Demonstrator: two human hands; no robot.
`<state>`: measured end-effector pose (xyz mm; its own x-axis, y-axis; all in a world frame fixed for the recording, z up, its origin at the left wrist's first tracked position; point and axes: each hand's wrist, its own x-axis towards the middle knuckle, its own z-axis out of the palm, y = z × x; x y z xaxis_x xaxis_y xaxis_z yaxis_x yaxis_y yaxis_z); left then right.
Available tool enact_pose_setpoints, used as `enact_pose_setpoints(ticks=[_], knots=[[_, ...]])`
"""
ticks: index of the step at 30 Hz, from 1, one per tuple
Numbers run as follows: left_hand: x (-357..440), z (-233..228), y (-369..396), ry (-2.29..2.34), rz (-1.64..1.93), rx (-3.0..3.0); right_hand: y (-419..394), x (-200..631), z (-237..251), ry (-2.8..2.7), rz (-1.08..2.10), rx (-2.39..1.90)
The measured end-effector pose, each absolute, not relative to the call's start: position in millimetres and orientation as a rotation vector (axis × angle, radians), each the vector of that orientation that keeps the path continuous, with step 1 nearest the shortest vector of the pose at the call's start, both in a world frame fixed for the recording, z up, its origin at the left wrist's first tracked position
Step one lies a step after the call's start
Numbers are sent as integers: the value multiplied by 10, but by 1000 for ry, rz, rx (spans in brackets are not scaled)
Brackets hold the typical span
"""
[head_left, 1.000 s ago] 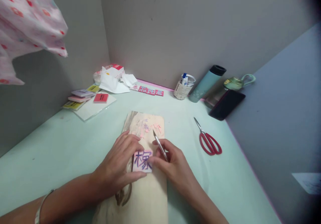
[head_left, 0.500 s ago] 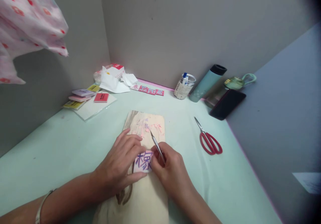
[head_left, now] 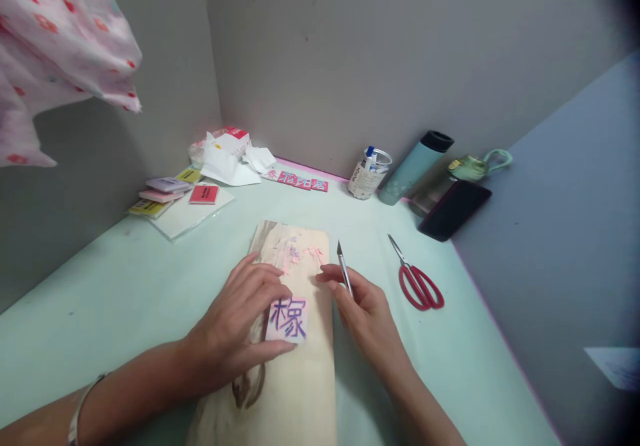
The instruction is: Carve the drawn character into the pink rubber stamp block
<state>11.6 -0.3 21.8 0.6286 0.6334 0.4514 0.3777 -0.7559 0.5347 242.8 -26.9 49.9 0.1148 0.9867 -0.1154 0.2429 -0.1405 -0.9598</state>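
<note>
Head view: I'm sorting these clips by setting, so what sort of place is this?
Probably a small craft desk in a walled corner. A pale green tabletop holds red scissors, rubber blocks and a pink stamp block on a wooden board.

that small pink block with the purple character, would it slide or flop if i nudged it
The pink block looks thick and flat-sided, so probably stiff, not floppy. It seems small and likely light; the left hand pins it on the wooden board, which suggests it slides easily. Lying flat, it should not roll or tip.
</note>
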Motion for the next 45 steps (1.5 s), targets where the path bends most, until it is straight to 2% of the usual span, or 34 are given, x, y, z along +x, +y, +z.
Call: enact_pose_setpoints(ticks=[7, 15, 30, 40, 45], knots=[[97, 175, 30, 824, 956, 2430, -292, 2444, 552, -1224, 1469, -1386], [102, 198, 16, 856, 952, 2436, -313, 2458, 571, -1370, 1286, -1467], [112, 213, 20, 851, 940, 2442, -304, 2469, 541, -1015, 1436, -1299], [91, 216, 11, 843, 1008, 2403, -300, 2451, 532, -980, 1430, -1306], [119, 159, 37, 662, 720, 2458, -295, 2443, 531, -1001, 1439, -1307]])
